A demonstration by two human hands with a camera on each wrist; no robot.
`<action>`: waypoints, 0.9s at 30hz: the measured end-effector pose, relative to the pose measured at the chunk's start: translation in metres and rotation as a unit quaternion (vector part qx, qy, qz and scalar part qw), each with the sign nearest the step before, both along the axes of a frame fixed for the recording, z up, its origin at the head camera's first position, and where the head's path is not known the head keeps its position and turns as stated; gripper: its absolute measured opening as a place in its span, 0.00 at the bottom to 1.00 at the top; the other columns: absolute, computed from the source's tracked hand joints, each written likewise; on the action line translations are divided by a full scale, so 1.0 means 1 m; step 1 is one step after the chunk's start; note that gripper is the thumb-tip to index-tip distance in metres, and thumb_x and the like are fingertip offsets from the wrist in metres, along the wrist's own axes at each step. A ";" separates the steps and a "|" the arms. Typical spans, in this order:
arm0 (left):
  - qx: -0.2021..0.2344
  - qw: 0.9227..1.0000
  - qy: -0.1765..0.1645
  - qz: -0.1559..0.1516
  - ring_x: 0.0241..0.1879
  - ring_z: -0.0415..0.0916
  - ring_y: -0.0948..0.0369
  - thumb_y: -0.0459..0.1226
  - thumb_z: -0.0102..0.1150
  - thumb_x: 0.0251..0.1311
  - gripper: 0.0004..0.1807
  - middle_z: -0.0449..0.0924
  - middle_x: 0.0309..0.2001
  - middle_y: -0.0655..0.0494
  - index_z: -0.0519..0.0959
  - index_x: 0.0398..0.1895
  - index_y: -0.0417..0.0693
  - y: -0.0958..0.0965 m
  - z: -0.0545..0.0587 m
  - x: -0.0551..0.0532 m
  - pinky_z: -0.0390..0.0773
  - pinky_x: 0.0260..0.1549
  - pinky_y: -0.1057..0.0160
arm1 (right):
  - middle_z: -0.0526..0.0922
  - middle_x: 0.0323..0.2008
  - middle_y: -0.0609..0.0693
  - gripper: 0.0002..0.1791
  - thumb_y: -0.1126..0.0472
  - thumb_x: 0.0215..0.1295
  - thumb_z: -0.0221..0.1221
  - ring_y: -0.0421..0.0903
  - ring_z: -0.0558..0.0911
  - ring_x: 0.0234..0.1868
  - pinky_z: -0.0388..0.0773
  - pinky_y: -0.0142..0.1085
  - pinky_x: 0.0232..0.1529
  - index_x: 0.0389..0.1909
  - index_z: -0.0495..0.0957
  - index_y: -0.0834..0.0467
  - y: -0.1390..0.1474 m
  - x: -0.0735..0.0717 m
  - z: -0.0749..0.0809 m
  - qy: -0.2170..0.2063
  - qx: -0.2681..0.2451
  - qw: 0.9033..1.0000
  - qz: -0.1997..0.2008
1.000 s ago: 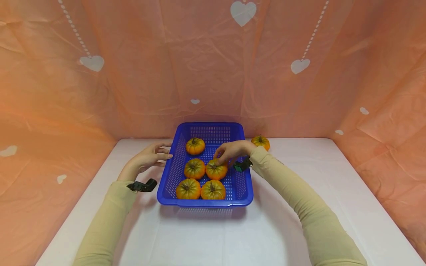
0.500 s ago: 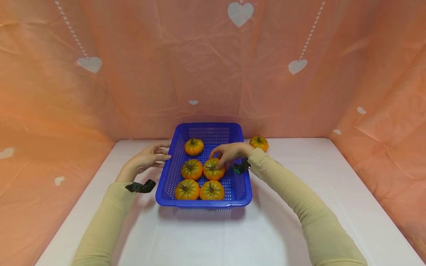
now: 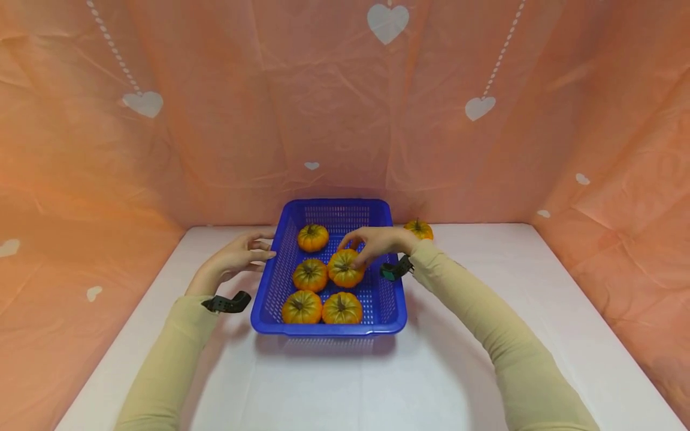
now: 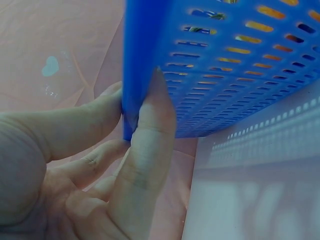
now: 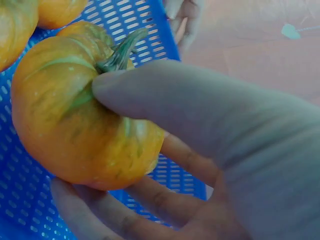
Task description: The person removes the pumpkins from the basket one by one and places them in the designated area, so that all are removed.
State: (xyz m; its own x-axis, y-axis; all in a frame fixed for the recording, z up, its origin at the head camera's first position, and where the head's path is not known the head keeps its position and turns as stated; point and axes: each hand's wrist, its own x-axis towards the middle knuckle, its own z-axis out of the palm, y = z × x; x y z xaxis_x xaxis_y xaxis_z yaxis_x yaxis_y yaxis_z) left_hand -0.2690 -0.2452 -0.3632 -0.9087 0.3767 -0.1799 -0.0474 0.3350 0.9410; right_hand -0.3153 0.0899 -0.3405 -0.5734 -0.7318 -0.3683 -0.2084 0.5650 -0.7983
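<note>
A blue plastic basket (image 3: 329,328) with slotted walls holds several small orange pumpkins. At its left side, my left hand (image 3: 237,256) pinches the rim (image 4: 142,65) between thumb and fingers. Inside the basket, my right hand (image 3: 377,242) grips the pumpkin (image 3: 345,270) in the middle row's right place. In the right wrist view the thumb presses beside the green stem of this pumpkin (image 5: 85,125), and the fingers curl under its lower side. Close to its left is another pumpkin (image 3: 309,275). Two more line the near end, a front-left pumpkin (image 3: 302,307) and a front-right pumpkin (image 3: 342,308).
One pumpkin (image 3: 312,237) sits alone near the basket's far left corner. Outside, behind the right wrist, a further pumpkin (image 3: 420,228) lies on the white table (image 3: 474,251) at its back edge. An orange curtain (image 3: 345,120) with white hearts hangs behind and at both sides.
My right hand has taken a firmer grip on the middle-right pumpkin and raised it slightly. The left hand keeps its place at the rim, and the view has shifted a little.
</note>
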 end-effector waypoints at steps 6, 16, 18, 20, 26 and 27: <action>-0.002 1.000 0.004 0.001 0.42 0.78 0.56 0.33 0.55 0.66 0.35 0.67 0.56 0.30 0.50 0.71 0.33 0.000 -0.002 -0.001 0.80 0.42 0.57 | 0.69 0.55 0.58 0.28 0.65 0.57 0.66 0.53 0.75 0.51 0.79 0.40 0.47 0.60 0.72 0.55 0.010 0.002 0.008 0.029 -0.036 0.999 0.001; -0.001 1.000 0.006 0.001 0.42 0.78 0.56 0.33 0.55 0.66 0.35 0.67 0.56 0.30 0.51 0.71 0.34 -0.001 -0.004 -0.001 0.80 0.42 0.57 | 0.72 0.58 0.52 0.28 0.63 0.58 0.67 0.52 0.66 0.61 0.73 0.43 0.55 0.61 0.72 0.55 0.034 0.005 0.023 0.054 -0.107 0.992 -0.027; 0.000 1.000 0.006 0.000 0.42 0.78 0.56 0.33 0.55 0.66 0.35 0.67 0.56 0.30 0.51 0.71 0.33 -0.001 -0.004 -0.001 0.80 0.42 0.57 | 0.72 0.57 0.53 0.29 0.62 0.58 0.66 0.52 0.68 0.60 0.73 0.42 0.55 0.61 0.71 0.55 0.040 0.004 0.026 0.069 -0.114 0.991 -0.029; 0.000 1.000 0.006 -0.001 0.42 0.78 0.56 0.34 0.55 0.66 0.36 0.67 0.56 0.30 0.51 0.71 0.33 -0.002 -0.004 -0.001 0.80 0.42 0.57 | 0.72 0.58 0.53 0.29 0.61 0.59 0.66 0.52 0.69 0.59 0.72 0.43 0.55 0.62 0.71 0.55 0.047 0.004 0.029 0.088 -0.117 0.989 -0.032; 0.001 1.000 0.009 -0.004 0.42 0.78 0.57 0.34 0.55 0.67 0.35 0.68 0.55 0.31 0.51 0.71 0.34 -0.001 -0.004 -0.001 0.80 0.42 0.56 | 0.73 0.58 0.50 0.29 0.57 0.59 0.67 0.51 0.71 0.58 0.72 0.44 0.56 0.62 0.71 0.52 0.067 0.005 0.033 0.109 -0.122 0.984 -0.076; 0.000 1.000 0.009 -0.004 0.42 0.78 0.57 0.34 0.55 0.67 0.35 0.68 0.55 0.31 0.51 0.71 0.34 -0.001 -0.004 -0.001 0.80 0.42 0.56 | 0.73 0.58 0.51 0.29 0.57 0.59 0.67 0.51 0.72 0.58 0.72 0.44 0.55 0.62 0.71 0.52 0.069 0.005 0.033 0.103 -0.125 0.983 -0.084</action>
State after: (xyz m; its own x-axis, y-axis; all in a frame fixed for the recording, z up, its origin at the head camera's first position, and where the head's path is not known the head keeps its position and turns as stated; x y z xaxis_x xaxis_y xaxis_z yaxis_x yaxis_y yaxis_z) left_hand -0.2699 -0.2462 -0.3670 -0.9091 0.3835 -0.1628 -0.0274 0.3350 0.9418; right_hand -0.3103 0.1594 -0.3072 -0.7379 -0.6729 -0.0527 -0.2997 0.3966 -0.8677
